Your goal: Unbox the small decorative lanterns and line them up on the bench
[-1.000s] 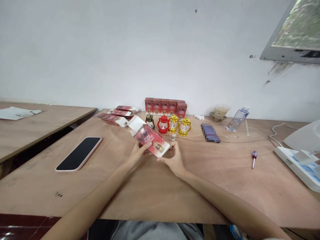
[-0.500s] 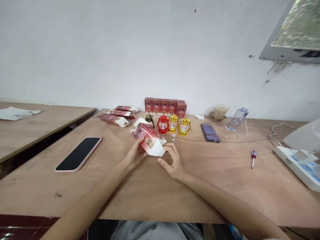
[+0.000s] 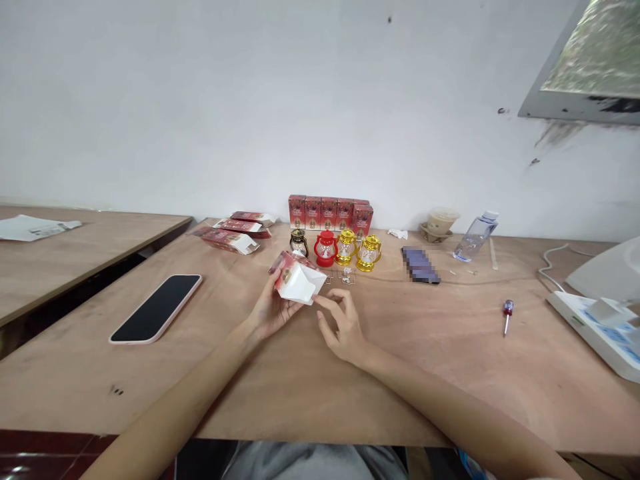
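My left hand [image 3: 270,310] is wrapped round a red printed carton [image 3: 296,277], its white end flaps facing me. At the lower right flap, the index fingertip of my right hand [image 3: 343,327] touches the carton; its fingers are apart and hold nothing. Just behind stand a black lantern [image 3: 299,243], a red lantern [image 3: 326,249] and two gold lanterns [image 3: 369,254]. Small metal wire pieces [image 3: 347,275] lie in front of them. A row of upright red boxes [image 3: 329,213] is against the wall.
Flattened or open cartons [image 3: 230,240] lie at the back left, a phone [image 3: 157,310] nearer. To the right are a second phone [image 3: 420,265], a cup [image 3: 441,222], a bottle [image 3: 476,237], a screwdriver [image 3: 507,317] and a power strip [image 3: 595,333].
The carton has turned so its white open end faces me more, uncovering the black lantern. My right index finger has moved onto the lower flap.
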Tool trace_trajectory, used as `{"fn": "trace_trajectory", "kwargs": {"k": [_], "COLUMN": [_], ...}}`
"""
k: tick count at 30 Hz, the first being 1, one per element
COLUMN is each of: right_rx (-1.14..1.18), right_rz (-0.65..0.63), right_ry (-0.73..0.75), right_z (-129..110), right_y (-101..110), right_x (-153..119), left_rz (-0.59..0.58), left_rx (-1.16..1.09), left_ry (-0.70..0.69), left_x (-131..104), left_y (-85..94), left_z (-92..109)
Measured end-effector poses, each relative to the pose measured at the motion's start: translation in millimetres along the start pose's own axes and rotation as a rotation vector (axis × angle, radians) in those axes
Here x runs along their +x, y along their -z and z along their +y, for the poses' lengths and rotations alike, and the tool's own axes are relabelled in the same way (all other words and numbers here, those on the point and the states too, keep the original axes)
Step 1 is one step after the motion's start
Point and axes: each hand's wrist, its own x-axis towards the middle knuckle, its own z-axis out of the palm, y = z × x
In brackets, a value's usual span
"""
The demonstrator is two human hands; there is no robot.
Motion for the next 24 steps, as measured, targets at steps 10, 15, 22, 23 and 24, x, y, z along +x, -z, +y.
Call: {"fn": "trace_trajectory", "kwargs": {"k": [10, 15, 22, 23, 24], "right_rx": [-0.209, -0.189, -0.190, -0.192, -0.190], "right_rz": [-0.033, 0.008, 0.009, 0.009, 0.011], "right_ry": [0.050, 0.041, 0.074, 0.078, 0.080], "right_z": [1.3, 3.2, 3.7, 3.5, 3.3], "right_y": [-4.2, -5.7, -4.9, -4.8, -4.8], "right_x": [-3.0, -3.8, -3.3, -3.3, -3.4], "left_rz": [0.002, -0.025, -0.043, -0.042, -0.041], "left_rx": [0.040, 0.056, 0.125, 0.133, 0.139], "left_ry": [0.030, 0.062, 0.040, 0.044, 0.042], "left_x": [2.0, -1.5, 1.7, 1.6, 1.2], "left_y": [-0.7, -2.3, 1.1, 1.3, 1.3], "left_z": [1.3, -0.3, -0.6, -0.5, -0.4]}}
